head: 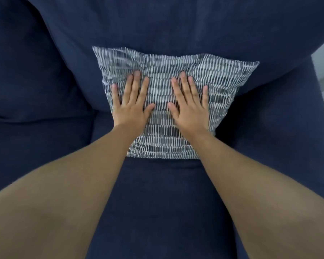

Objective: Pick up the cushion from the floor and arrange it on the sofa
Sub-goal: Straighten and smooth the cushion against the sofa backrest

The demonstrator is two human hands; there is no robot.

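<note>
Cushion (176,101) propped on sofa (157,212), both palms flat on its face.

Nearest the camera: two bare forearms reaching forward over the navy seat. Beyond them, left hand (132,101) and right hand (190,103) side by side, fingers spread and extended, pressed flat against the patterned cover, not curled around any edge; thumbs pointing inward toward each other. Under the hands: grey cushion with rows of short white dashes, lower edge resting on the seat, upper edge leaning against the backrest cushion (176,25). Long axis running left to right; top edge tilted slightly, left corner higher in view than right corner. Patterned face directed toward the camera. Farthest, at the right edge: a pale, blurred strip past the sofa.
</note>
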